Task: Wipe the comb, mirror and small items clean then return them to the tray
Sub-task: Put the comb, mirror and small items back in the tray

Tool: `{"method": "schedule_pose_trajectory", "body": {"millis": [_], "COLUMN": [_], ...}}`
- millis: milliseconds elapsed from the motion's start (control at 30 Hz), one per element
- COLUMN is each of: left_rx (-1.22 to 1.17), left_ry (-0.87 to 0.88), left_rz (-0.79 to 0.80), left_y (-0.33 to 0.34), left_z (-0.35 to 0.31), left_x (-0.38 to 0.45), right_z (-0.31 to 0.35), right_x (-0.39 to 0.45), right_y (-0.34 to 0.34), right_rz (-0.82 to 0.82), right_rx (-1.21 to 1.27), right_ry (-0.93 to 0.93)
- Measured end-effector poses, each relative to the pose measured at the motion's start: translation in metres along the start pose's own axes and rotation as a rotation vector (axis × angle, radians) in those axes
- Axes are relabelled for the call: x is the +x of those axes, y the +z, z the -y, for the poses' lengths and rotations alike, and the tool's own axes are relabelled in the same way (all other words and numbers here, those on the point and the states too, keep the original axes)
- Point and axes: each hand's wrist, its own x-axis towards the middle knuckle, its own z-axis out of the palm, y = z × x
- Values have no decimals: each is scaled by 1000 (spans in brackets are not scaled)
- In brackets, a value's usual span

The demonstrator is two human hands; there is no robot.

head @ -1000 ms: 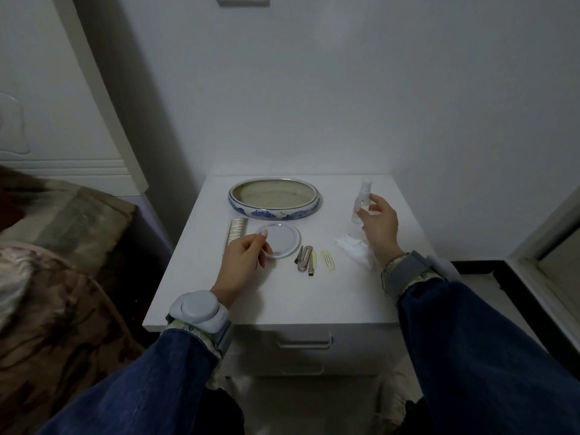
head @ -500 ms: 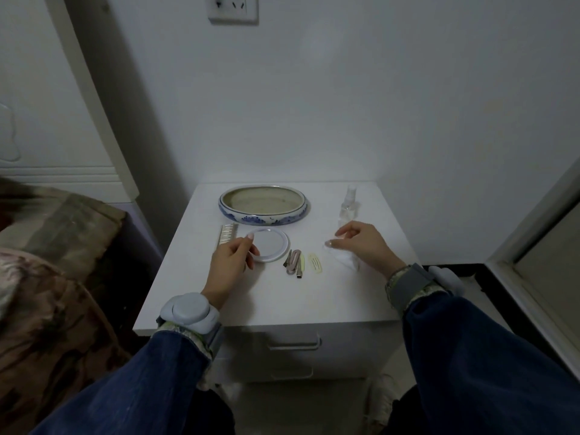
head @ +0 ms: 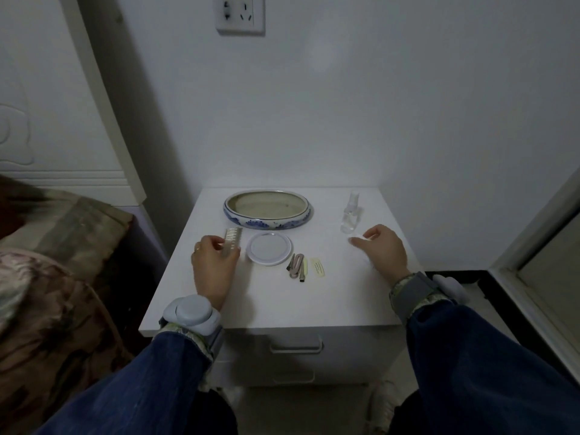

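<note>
The near end of the comb (head: 233,243) is pinched by the curled fingers of the left hand (head: 214,269). Just to the right of this grip the round mirror (head: 269,248) lies flat on the desk (head: 266,302), with the hair clips (head: 306,267) beyond it. A white wipe (head: 361,238) is held in the right hand (head: 383,251). The tray (head: 267,214) stands farther back.

White nightstand (head: 282,302) against the wall. Wall socket (head: 240,14) above. Patterned bedding (head: 47,293) at left.
</note>
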Motion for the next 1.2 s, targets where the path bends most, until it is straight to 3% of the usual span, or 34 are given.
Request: {"method": "schedule_pose_trajectory", "body": {"millis": [133, 267, 500, 733, 933, 1200], "left_rx": [102, 100, 120, 116, 8, 49], "left_ry": [-35, -34, -45, 189, 78, 32], "left_rz": [63, 84, 76, 171, 368, 413], "left_y": [-1, -1, 0, 4, 12, 26], "left_z": [6, 7, 11, -1, -6, -5], "left_x": [-1, 1, 7, 32, 61, 80], "right_z": [6, 19, 29, 34, 48, 64], "right_x": [-5, -12, -19, -8, 3, 6], "right_y": [6, 11, 25, 40, 55, 64], "right_rz": [-131, -127, 84, 220, 385, 460], "right_rx": [-23, 49, 191, 241, 371, 415], "right_ry": [-77, -145, -138, -98, 5, 24]}}
